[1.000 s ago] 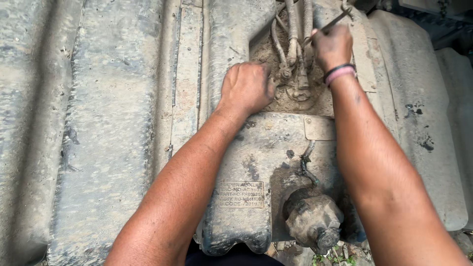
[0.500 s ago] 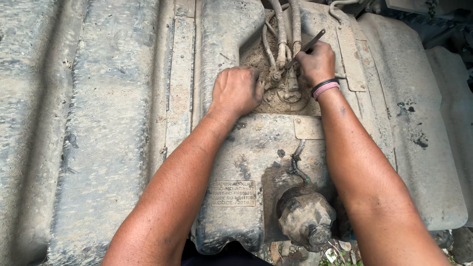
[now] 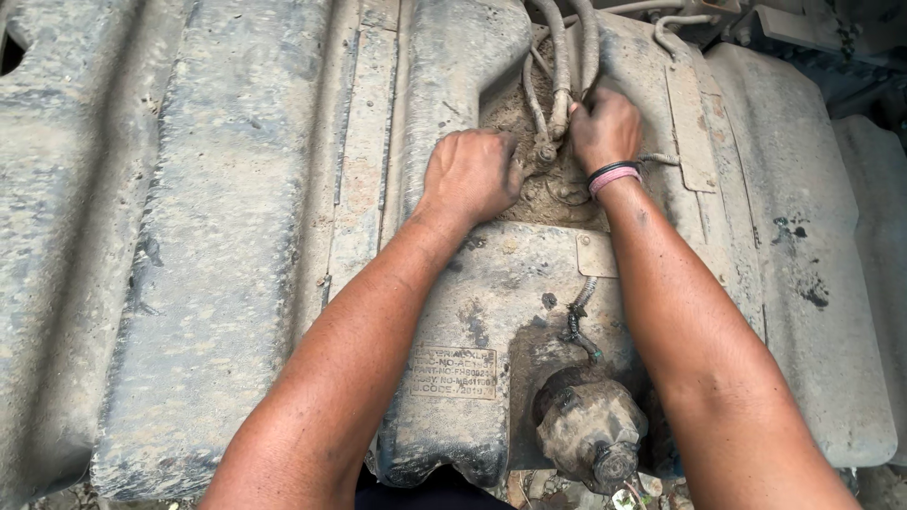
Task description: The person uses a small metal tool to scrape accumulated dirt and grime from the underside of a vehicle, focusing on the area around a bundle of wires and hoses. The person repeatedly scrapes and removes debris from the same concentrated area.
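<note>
Mud-caked hoses meet a fitting in the hollow atop a dusty metal tank. Right hand is closed around the hoses, perhaps gripping a tool. Left hand rests beside the fitting, fingers curled, grip hidden. Nearer sits a round cap.

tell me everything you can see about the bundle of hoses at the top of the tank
The hoses are several pale, mud-caked tubes, rubber or plastic by the look, running down side by side from the top edge into a dirt-filled recess in the grey tank. They curve slightly and end at small fittings in the recess. The right hand is closed against their right side near the lower ends; the left hand rests fisted just left of the fittings.
</note>
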